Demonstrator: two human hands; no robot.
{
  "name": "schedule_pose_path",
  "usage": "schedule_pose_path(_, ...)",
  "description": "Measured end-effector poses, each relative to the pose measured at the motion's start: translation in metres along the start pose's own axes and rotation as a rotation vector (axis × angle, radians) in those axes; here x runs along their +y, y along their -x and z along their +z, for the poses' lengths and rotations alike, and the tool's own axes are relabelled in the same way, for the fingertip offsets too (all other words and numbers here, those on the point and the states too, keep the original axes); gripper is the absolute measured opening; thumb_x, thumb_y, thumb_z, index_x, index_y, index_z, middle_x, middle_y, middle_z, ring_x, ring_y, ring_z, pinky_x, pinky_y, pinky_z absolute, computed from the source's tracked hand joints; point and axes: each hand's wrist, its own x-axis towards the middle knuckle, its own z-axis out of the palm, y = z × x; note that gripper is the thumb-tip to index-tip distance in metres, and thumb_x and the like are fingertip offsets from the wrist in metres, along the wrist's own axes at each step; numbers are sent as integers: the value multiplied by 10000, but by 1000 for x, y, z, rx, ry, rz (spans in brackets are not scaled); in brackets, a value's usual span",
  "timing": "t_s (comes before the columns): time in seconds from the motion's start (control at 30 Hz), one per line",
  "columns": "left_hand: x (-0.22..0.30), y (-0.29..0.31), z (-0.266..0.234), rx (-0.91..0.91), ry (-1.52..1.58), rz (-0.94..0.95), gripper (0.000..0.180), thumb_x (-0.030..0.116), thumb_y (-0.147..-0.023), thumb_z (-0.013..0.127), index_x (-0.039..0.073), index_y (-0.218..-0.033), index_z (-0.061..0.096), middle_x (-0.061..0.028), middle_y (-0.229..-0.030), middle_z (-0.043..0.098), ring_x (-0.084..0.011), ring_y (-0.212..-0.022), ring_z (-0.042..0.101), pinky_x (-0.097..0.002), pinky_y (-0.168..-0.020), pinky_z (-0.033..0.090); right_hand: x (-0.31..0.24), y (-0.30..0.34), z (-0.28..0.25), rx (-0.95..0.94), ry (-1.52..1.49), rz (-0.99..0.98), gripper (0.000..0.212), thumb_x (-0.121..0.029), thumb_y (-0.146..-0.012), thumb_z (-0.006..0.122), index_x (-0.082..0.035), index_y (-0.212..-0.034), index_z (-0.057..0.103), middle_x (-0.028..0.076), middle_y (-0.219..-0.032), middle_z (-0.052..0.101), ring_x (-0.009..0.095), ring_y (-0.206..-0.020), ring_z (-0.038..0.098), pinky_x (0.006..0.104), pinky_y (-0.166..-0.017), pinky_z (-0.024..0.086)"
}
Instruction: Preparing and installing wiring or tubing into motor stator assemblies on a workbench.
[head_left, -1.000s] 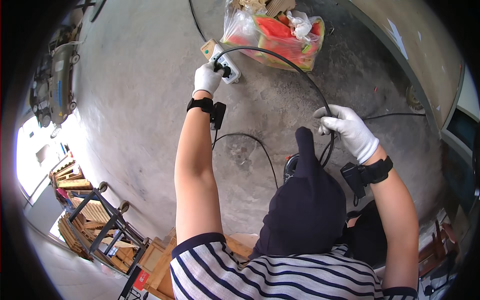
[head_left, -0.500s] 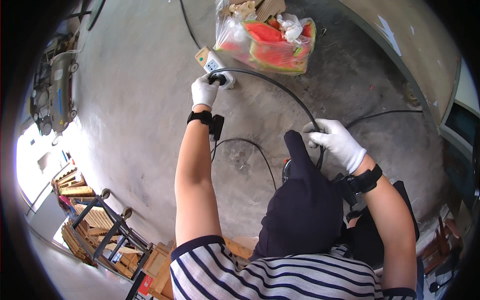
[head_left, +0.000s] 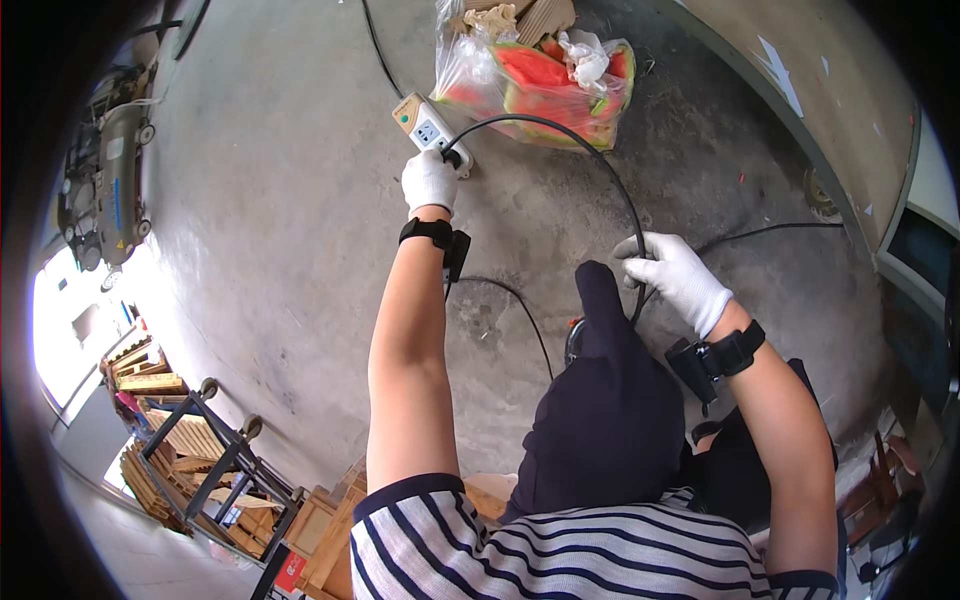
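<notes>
A white power strip (head_left: 424, 125) with a tan end and a green button lies on the concrete floor ahead of me. At its near end, my gloved left hand (head_left: 430, 182) is closed round a black plug (head_left: 452, 158). Whether the plug's pins sit fully in the socket is hidden. From the plug a thick black cable (head_left: 562, 129) arches up and over to the right. My right hand (head_left: 685, 276), also in a white glove, grips this cable between thumb and fingers near my knee. Each wrist wears a black strap with a small box.
A clear plastic bag (head_left: 545, 100) of watermelon rinds and crumpled tissue lies just beyond the strip. More black cable (head_left: 770, 231) runs along the floor at right. To the left stand a wheeled black frame (head_left: 215, 465) and stacked wood (head_left: 150, 480). A tan panel (head_left: 850, 90) rises at upper right.
My left hand has shifted slightly right with the plug, and the strip has moved a little with it. The cable's arch stands higher and rounder. My right hand has barely moved.
</notes>
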Motion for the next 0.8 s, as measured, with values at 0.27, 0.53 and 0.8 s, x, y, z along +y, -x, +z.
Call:
schedule_pose_path(0.27, -5, -4, -7, -99, 46, 46, 228, 265, -738, 622, 64, -825, 680, -200, -769, 637, -352, -745, 628, -432, -706, 502, 7, 2, -1, 15, 120, -53, 222, -91, -788, 563, 55, -951, 601, 48, -745, 599, 122, -694, 558, 272, -662, 453)
schedule_pose_path(0.53, 3, -11, -4, -97, -86, 63, 246, 266, -729, 629, 40, -813, 680, -214, -737, 629, -359, -732, 629, -439, -689, 505, 17, -14, -6, 24, 24, 9, 220, -94, -801, 571, 59, -957, 595, 48, -763, 596, 123, -695, 554, 266, -658, 448)
schedule_pose_path(0.8, 0, 2, -5, -77, 90, 55, 258, 261, -726, 636, 22, -816, 675, -217, -742, 619, -364, -721, 617, -431, -686, 493, 2, -28, -2, 49, 210, -15, 236, -103, -785, 559, 52, -961, 589, 81, -726, 608, 155, -692, 584, 293, -648, 459)
